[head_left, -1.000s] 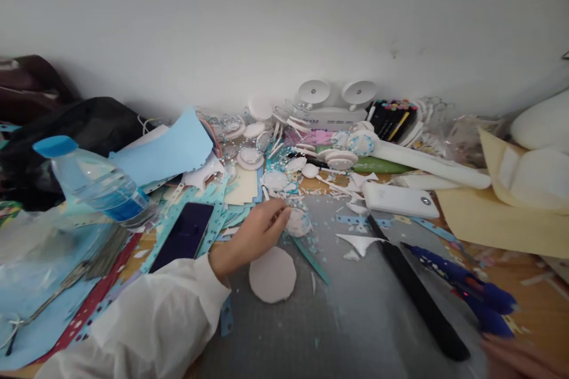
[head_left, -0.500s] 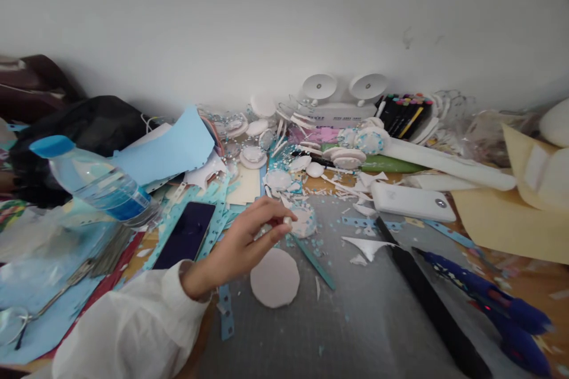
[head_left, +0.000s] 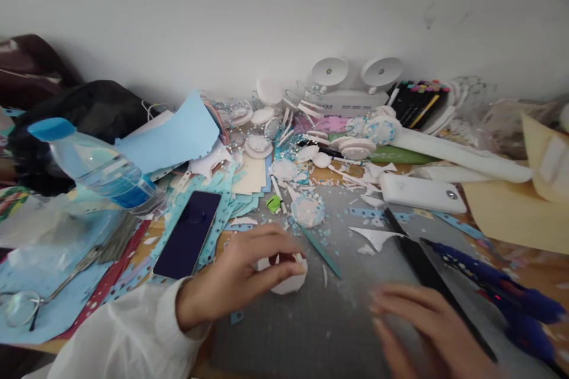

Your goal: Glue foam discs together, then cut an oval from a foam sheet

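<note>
1. Head view showed me a water bottle [head_left: 98, 169] lying tilted at far left, with a dark phone [head_left: 189, 234] flat on blue paper strips [head_left: 219, 213] beside it.
2. My left hand [head_left: 242, 275] had its fingers and thumb curled around a white disc [head_left: 291, 281], which lay on the grey cutting mat [head_left: 329, 320] just right of the phone.
3. My right hand [head_left: 427, 325], blurred, hovered over the mat with fingers spread, holding nothing, just beside a black bar [head_left: 422, 266] and near a blue glue gun [head_left: 502, 290].
</note>
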A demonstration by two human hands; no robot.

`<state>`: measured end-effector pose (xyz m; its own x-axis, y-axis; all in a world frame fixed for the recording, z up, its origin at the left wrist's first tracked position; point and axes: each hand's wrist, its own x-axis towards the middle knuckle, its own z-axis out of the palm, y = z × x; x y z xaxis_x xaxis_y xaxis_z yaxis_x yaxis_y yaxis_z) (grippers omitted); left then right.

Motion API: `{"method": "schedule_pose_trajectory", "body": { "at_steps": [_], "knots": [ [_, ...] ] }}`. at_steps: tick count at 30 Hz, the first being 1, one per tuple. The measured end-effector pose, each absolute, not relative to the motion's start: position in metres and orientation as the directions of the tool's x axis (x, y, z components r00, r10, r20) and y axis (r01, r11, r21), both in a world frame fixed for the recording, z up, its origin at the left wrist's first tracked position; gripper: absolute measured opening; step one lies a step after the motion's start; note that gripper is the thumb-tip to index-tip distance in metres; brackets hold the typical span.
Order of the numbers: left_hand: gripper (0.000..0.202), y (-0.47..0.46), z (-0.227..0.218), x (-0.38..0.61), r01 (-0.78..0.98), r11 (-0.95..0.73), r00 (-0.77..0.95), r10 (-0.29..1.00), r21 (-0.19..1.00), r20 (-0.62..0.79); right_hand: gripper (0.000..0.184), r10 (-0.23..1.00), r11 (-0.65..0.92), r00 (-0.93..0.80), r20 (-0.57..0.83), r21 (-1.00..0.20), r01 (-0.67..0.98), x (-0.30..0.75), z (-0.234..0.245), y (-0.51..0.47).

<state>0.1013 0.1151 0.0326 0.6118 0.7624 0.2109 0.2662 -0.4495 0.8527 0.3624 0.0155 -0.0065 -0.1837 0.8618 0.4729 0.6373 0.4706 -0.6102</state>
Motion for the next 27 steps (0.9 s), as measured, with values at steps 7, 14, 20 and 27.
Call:
{"method": "schedule_pose_trajectory", "body": {
  "at_steps": [7,14,20,27],
  "knots": [
    [0.018,0.113,0.042,0.102,0.257,-0.510,0.739,0.651,0.821,0.173,0.029,0.834,0.549,-0.312,0.456,-0.745,0.379,0.298,0.015,0.063],
    [0.028,0.121,0.032,0.101,0.222,-0.484,0.828,0.552,0.846,0.099,0.011,0.860,0.455,-0.371,0.351,-0.857,0.242,0.301,0.003,0.076],
    [0.026,0.123,0.023,0.099,0.094,-0.409,0.870,0.478,0.908,0.126,0.004,0.921,0.306,-0.277,0.273,-0.948,0.085,0.298,-0.005,0.076],
    [0.025,0.122,0.027,0.100,0.145,-0.366,0.864,0.500,0.919,0.063,0.010,0.920,0.283,-0.306,0.244,-0.955,0.091,0.299,-0.003,0.073]
  ]
}}
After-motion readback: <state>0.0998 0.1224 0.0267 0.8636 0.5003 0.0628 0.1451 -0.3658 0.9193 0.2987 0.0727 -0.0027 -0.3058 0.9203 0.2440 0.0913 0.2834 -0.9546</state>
